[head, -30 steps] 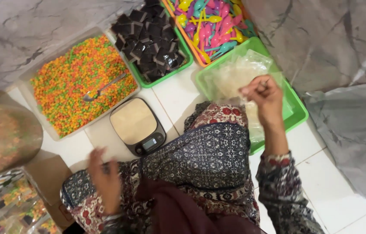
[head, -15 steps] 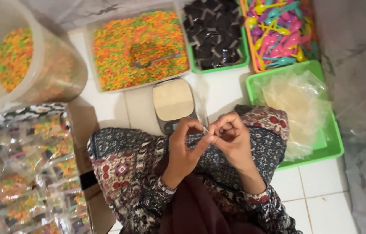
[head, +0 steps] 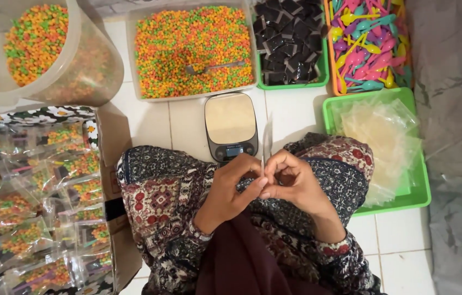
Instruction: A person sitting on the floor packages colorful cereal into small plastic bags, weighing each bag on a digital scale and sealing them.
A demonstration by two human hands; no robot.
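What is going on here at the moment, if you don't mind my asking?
A person sits on the tiled floor, both hands together over the lap. The left hand and right hand pinch a thin clear bag, held upright between the fingertips. A scale stands in front, beyond it a tray of coloured pellets. A green tray of bags lies at the right, filled packets at the left.
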